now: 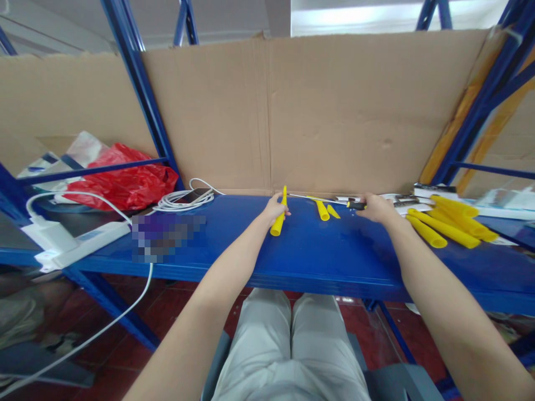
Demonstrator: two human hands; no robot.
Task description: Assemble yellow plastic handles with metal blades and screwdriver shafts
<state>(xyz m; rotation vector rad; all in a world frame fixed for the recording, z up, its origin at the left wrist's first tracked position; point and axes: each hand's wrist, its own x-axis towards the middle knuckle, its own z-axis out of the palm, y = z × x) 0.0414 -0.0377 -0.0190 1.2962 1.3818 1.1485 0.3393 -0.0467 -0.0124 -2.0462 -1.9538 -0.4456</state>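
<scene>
My left hand [275,209] is closed around a yellow tapered tube [276,225], which stands with its narrow end up and its wide open end toward me. My right hand [375,208] grips the black-and-yellow handle of a long thin screwdriver [354,205]. Its metal shaft points left across the bench, and the tip comes close to the tube in my left hand; whether they touch I cannot tell. Between my hands, another yellow tube [322,211] lies on the blue bench beside a small yellow cut piece [333,211].
Several yellow tubes [445,223] are piled at the right, by small boxes [434,191]. On the left are a white power strip [92,245], a coiled white cable [178,201], a phone [195,195] and a red plastic bag [125,177]. Cardboard [334,111] walls the back of the blue bench [317,256].
</scene>
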